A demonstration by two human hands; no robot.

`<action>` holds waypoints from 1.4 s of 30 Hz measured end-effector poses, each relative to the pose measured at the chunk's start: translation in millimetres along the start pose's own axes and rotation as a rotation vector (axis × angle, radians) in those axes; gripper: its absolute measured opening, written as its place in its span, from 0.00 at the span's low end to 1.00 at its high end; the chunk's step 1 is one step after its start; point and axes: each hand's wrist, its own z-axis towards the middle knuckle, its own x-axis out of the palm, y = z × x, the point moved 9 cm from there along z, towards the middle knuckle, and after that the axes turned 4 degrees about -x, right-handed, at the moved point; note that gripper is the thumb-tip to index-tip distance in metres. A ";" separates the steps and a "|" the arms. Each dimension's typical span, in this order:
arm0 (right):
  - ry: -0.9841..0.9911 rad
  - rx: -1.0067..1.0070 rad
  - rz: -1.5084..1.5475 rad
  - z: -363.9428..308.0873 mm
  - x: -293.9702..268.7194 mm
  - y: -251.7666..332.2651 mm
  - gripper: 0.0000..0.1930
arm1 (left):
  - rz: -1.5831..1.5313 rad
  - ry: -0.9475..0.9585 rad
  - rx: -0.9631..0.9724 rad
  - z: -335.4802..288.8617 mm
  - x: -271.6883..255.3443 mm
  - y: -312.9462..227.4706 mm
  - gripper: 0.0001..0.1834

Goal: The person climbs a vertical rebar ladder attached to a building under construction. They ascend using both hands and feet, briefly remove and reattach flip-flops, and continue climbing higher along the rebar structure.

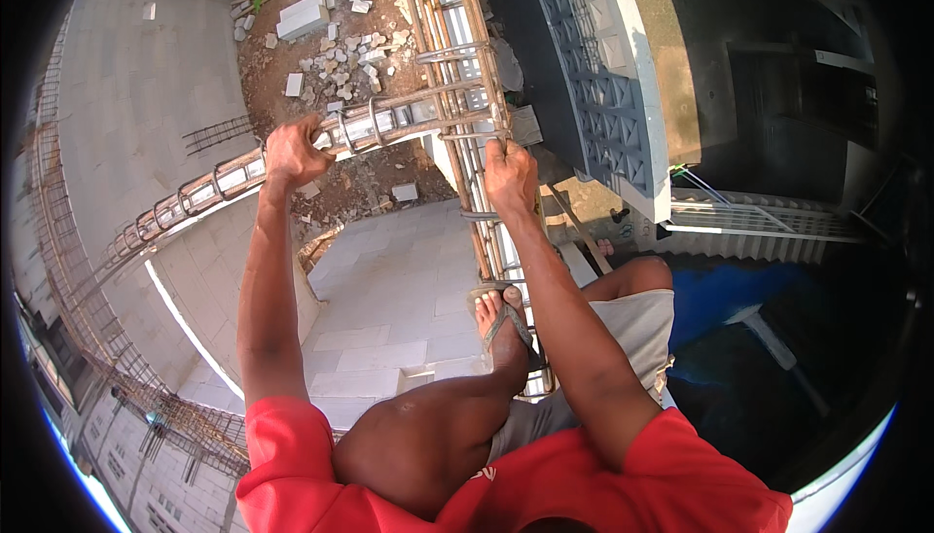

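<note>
1. Centre to 12 o'clock: the main rebar cage (453, 53) runs down toward 5 o'clock along a wall top. The branch rebar cage (375, 120) meets it near 12 o'clock and extends toward 9 o'clock.
2. Progress, as judged from the view: both cages appear assembled, with stirrups (343, 131) ringing the long bars, and their ends overlap at the corner. No concrete shows around the bars; whether the junction is fully tied is too small to tell.
3. Left hand (295, 152), at 10 o'clock: fingers wrapped around the branch rebar cage.
4. Right hand (511, 179), at 1 o'clock: curled closed on the outer edge of the main rebar cage, just below the junction; whether on bar or stirrup cannot be told.
5. At 5 o'clock, a foot (507, 346) in a flip-flop rests on the line of the main rebar cage, occupying that stretch.
6. Surroundings: rubble (355, 54) lies below at 11 o'clock, a pale block wall (156, 66) stands at 10, and a patterned panel (593, 56) at 1 closely limits room on the outer side.
</note>
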 end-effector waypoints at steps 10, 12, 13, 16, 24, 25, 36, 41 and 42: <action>-0.098 -0.165 -0.033 15.8 12.0 0.5 0.28 | -0.001 -0.081 -0.029 -0.9 -3.3 6.7 0.17; -0.127 -0.219 -0.029 13.6 16.0 1.9 0.28 | -0.032 -0.056 -0.037 -6.9 4.1 14.7 0.16; -0.151 -0.246 0.012 9.2 20.2 1.5 0.28 | -0.008 -0.061 -0.052 -12.5 8.3 20.2 0.18; -0.099 -0.171 0.013 7.6 20.6 -13.0 0.30 | -0.105 -0.178 -0.037 -29.9 8.1 20.6 0.19; -0.068 -0.130 0.031 23.8 15.1 -25.4 0.29 | -0.126 -0.238 0.191 -15.7 -6.9 12.0 0.24; -0.165 -0.139 0.049 8.6 13.8 -1.5 0.27 | -0.085 -0.234 0.166 -16.6 -3.6 18.3 0.23; -0.183 -0.131 -0.020 14.0 2.0 -1.1 0.21 | -0.107 -0.177 0.051 -2.0 -11.2 -7.6 0.16; -0.229 -0.138 0.115 0.4 -1.7 11.4 0.16 | -0.101 -0.178 0.050 -9.0 -7.2 4.2 0.17; -0.162 -0.076 0.184 -1.9 -1.7 7.8 0.14 | -0.105 -0.191 0.052 -11.4 -6.3 7.1 0.17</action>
